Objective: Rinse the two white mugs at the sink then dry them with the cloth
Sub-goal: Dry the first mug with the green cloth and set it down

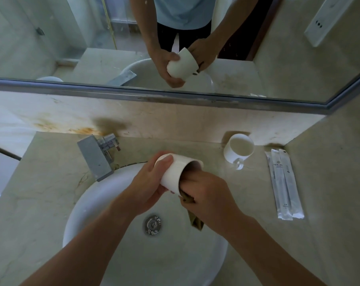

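Note:
My left hand (148, 182) grips a white mug (178, 173) on its side above the round white sink (76, 213), its mouth turned to the right. My right hand (208, 197) holds an olive-brown cloth (195, 220), with its fingers and part of the cloth pushed into the mug's mouth. A tail of the cloth hangs below my right hand over the basin. The second white mug (238, 150) stands upright on the counter at the back right, handle toward me.
A square chrome tap (95, 157) juts over the sink's back left rim. The metal drain (153, 225) sits in the basin's middle. Two wrapped sachets (284, 183) lie on the counter at right. A mirror (51, 38) behind the counter reflects my hands and the mug.

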`<control>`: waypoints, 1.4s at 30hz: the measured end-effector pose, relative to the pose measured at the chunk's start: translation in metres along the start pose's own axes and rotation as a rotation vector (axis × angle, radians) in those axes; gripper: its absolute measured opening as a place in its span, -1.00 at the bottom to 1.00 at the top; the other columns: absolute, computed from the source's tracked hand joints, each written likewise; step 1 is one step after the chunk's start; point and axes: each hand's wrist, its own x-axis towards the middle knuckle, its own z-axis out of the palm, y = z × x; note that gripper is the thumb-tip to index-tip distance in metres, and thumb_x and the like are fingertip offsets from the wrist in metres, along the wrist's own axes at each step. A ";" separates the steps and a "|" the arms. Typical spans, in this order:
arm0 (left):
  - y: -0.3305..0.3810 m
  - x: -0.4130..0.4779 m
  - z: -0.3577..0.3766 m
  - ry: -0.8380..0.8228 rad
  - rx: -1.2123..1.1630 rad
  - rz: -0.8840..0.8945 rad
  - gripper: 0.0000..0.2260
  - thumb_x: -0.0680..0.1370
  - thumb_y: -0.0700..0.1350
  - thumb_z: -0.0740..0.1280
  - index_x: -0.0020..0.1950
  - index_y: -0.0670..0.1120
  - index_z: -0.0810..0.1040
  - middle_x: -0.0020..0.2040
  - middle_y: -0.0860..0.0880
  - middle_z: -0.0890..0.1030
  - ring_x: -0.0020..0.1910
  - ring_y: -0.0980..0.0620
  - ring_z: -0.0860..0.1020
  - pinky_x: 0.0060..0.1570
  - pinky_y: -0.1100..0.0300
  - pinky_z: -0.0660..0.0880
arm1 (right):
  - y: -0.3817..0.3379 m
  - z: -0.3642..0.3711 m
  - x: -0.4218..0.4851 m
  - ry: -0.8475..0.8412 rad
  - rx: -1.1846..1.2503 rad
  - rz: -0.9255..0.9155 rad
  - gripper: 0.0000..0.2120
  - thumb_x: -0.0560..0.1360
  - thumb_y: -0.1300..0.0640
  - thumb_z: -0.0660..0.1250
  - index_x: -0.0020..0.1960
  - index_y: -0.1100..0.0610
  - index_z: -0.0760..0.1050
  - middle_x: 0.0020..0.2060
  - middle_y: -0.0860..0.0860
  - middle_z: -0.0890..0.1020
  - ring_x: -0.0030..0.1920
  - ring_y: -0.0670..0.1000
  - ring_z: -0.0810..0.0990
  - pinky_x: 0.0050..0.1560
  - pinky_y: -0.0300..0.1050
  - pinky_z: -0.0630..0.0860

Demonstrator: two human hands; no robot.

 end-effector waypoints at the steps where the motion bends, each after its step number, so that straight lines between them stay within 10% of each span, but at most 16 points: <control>1: 0.004 -0.002 -0.003 -0.034 -0.017 -0.078 -0.49 0.63 0.20 0.35 0.41 -0.13 0.54 0.28 -0.37 0.61 0.09 -0.19 0.67 -0.01 -0.12 0.63 | 0.003 -0.001 0.000 0.032 -0.085 -0.104 -0.77 0.43 0.27 0.40 0.06 0.19 0.72 -0.08 0.06 0.75 -0.09 0.05 0.66 -0.17 -0.09 0.60; 6: 0.022 -0.004 -0.010 -0.075 0.054 -0.324 -0.41 0.60 0.29 0.33 0.34 -0.17 0.66 0.02 -0.24 0.72 -0.20 -0.14 0.69 -0.32 0.03 0.62 | 0.005 0.001 -0.002 0.049 -0.289 -0.311 -0.78 0.65 0.25 0.34 0.18 0.11 0.72 0.10 0.01 0.77 0.12 0.04 0.70 0.04 -0.19 0.45; 11: 0.006 -0.002 -0.002 0.075 -0.043 -0.061 -0.49 0.52 0.15 0.44 0.27 -0.21 0.64 0.06 -0.26 0.67 -0.03 -0.19 0.65 -0.06 -0.08 0.56 | -0.020 0.019 -0.004 0.045 0.055 0.101 -0.57 0.40 0.26 0.55 0.26 0.10 0.71 0.19 0.01 0.75 0.17 -0.02 0.67 0.16 -0.34 0.54; 18: 0.017 -0.009 -0.018 -0.035 0.008 -0.435 -0.65 0.69 0.13 0.30 0.30 -0.08 0.64 0.17 -0.17 0.77 0.15 -0.20 0.74 0.13 -0.21 0.66 | 0.004 0.007 -0.004 -0.172 -0.343 -0.354 -0.67 0.56 0.36 0.29 0.19 0.07 0.66 0.11 -0.01 0.74 0.10 0.06 0.70 -0.14 -0.06 0.52; 26: 0.004 -0.008 0.012 0.285 0.140 -0.014 -0.60 0.40 0.20 0.44 0.04 -0.05 0.78 0.07 -0.21 0.77 0.14 -0.30 0.71 0.17 -0.31 0.65 | -0.029 0.012 -0.007 -0.138 0.223 0.362 -0.59 0.49 0.11 0.56 0.32 0.10 0.66 0.14 0.00 0.75 0.10 0.01 0.71 0.01 -0.48 0.43; 34: 0.004 -0.020 -0.029 -0.224 -0.311 -0.241 -0.42 0.56 -0.21 0.30 0.61 -0.06 0.45 0.48 -0.25 0.57 0.39 -0.32 0.61 0.23 -0.38 0.58 | -0.009 -0.008 0.002 -0.035 -0.216 -0.211 -0.69 0.49 0.28 0.23 0.06 0.16 0.73 -0.05 0.06 0.76 -0.05 0.05 0.61 -0.11 -0.21 0.22; 36: 0.007 -0.020 -0.030 -0.233 -0.440 -0.300 -0.49 0.56 -0.03 0.26 0.51 -0.09 0.57 0.49 -0.27 0.56 0.39 -0.40 0.58 0.29 -0.50 0.49 | -0.006 -0.008 0.004 -0.099 -0.279 -0.285 -0.69 0.53 0.30 0.24 0.11 0.11 0.71 0.04 0.00 0.76 0.02 0.06 0.67 -0.07 -0.20 0.21; 39: 0.011 -0.016 -0.024 -0.089 -0.166 -0.388 -0.46 0.60 0.29 0.24 0.26 -0.08 0.75 0.25 -0.24 0.72 0.06 -0.26 0.73 0.00 -0.16 0.68 | -0.004 -0.004 0.003 -0.110 -0.291 -0.303 -0.68 0.53 0.31 0.27 0.18 0.10 0.69 0.11 0.00 0.75 0.12 0.05 0.66 -0.02 -0.15 0.34; 42: 0.011 -0.013 -0.015 -0.074 -0.042 -0.286 -0.49 0.56 0.25 0.39 0.24 -0.14 0.70 0.11 -0.26 0.70 -0.09 -0.20 0.67 -0.21 -0.01 0.58 | -0.013 0.000 0.002 -0.078 -0.115 -0.134 -0.69 0.48 0.25 0.36 0.18 0.15 0.72 0.12 0.05 0.76 0.14 0.03 0.61 0.04 -0.19 0.44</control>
